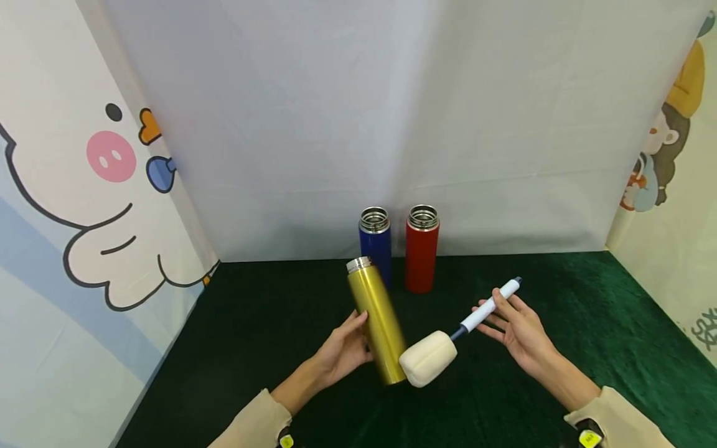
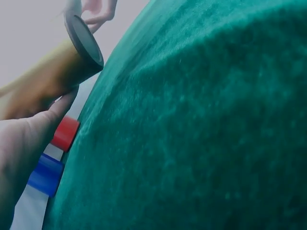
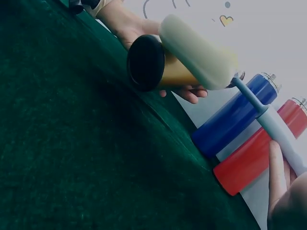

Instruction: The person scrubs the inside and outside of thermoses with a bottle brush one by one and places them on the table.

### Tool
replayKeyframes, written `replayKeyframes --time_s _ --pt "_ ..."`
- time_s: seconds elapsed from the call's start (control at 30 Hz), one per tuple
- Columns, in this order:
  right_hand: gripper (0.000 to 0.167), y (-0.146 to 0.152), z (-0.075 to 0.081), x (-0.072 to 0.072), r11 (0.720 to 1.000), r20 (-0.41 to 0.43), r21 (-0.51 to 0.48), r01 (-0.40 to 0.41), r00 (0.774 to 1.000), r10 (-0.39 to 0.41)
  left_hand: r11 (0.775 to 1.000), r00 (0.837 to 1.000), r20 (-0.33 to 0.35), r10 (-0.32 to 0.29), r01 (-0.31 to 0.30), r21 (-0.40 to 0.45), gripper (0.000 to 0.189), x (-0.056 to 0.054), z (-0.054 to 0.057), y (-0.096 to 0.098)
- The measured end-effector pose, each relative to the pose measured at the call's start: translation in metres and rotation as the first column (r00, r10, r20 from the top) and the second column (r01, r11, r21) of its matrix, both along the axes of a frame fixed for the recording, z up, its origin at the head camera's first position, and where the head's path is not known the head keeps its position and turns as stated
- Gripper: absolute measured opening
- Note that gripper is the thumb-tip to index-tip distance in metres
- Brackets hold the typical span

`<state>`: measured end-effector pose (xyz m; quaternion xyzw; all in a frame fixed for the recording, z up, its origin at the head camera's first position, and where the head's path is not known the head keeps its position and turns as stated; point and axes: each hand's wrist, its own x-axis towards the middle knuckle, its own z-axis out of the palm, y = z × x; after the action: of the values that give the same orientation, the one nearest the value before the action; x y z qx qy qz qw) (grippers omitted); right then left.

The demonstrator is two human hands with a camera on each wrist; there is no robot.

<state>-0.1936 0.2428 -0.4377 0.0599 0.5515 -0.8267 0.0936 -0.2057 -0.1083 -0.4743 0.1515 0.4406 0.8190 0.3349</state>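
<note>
My left hand (image 1: 343,353) grips a yellow bottle (image 1: 376,317) around its side. The bottle tilts, its uncapped steel mouth leaning up to the left, and its dark base shows in the right wrist view. In my right hand (image 1: 522,330) is a sponge bottle brush, pinched by its pale handle (image 1: 486,311) between thumb and fingers. The brush's cream sponge head (image 1: 428,359) points down to the left, by the lower end of the bottle; whether the two touch I cannot tell. The left wrist view shows the bottle's base (image 2: 85,40) above the cloth.
A blue bottle (image 1: 376,242) and a red bottle (image 1: 422,255) stand upright and uncapped at the back, near the pale rear curtain (image 1: 313,137). Dark green cloth (image 1: 269,311) covers the table. Printed cartoon curtains (image 1: 50,261) hang at the sides.
</note>
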Motion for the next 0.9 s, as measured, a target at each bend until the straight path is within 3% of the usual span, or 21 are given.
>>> replayKeyframes --time_s 0.2,0.33,0.4,0.53,0.67,0.77,0.9 --pt "0.025 -0.010 0.003 -0.006 0.999 -0.012 -0.051 0.010 1.000 -0.011 0.999 0.999 0.018 -0.030 0.029 0.029 0.045 0.004 0.003 0.003" --pt "0.023 -0.018 0.012 -0.013 0.984 0.002 -0.175 0.036 0.999 -0.037 0.998 0.998 0.007 -0.061 0.061 0.033 0.044 0.009 0.002 0.006" --pt "0.023 -0.021 0.018 -0.016 0.960 0.020 -0.273 0.058 0.998 -0.054 0.996 0.997 0.007 -0.079 0.079 0.031 0.043 0.011 0.002 0.009" --pt "0.029 -0.025 0.028 -0.023 0.878 0.102 -0.462 0.125 0.991 -0.088 0.996 0.997 0.010 -0.082 0.082 0.024 0.039 0.015 0.002 0.014" --pt "0.039 -0.029 0.031 -0.026 0.815 0.220 -0.541 0.207 0.970 -0.100 0.998 0.999 0.019 -0.051 0.050 0.026 0.038 0.017 0.005 0.016" --pt "0.043 -0.031 0.028 -0.026 0.811 0.255 -0.546 0.209 0.964 -0.077 0.998 0.998 0.033 -0.048 0.047 0.039 0.041 0.017 0.006 0.015" --pt "0.044 -0.028 0.021 -0.021 0.841 0.235 -0.520 0.150 0.972 -0.027 0.997 0.995 0.089 -0.049 0.044 0.060 0.051 0.016 0.009 0.013"
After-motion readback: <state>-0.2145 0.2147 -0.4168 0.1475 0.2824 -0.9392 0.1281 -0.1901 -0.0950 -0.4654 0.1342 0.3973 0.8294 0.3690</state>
